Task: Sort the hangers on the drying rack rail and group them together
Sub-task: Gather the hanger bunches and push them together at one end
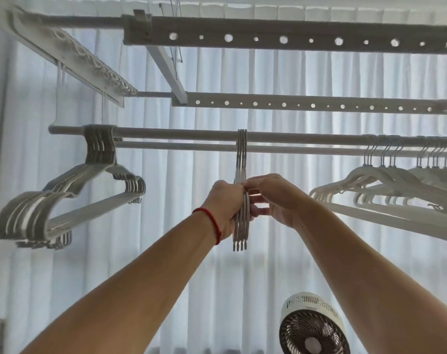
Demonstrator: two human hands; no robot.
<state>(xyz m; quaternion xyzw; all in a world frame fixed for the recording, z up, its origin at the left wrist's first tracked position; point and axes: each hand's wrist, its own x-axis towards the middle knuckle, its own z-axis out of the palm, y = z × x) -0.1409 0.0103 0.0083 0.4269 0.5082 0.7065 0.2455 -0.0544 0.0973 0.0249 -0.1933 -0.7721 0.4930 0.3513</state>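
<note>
A bunch of several grey hangers (241, 154), seen edge-on, hooks over the round drying rack rail (191, 135) at its middle. My left hand (223, 208), with a red cord on its wrist, is closed around the bunch from the left. My right hand (271, 198) pinches the same bunch from the right with its fingertips. Another group of grey hangers (64, 200) hangs at the rail's left end. A row of white hangers (386, 190) with metal hooks hangs at the right end.
Two perforated bars (294, 38) (306, 106) run overhead above the rail. A folded white rack section (71, 54) slants at the upper left. White curtains (166, 200) fill the background. A fan (312, 328) stands below at the bottom right.
</note>
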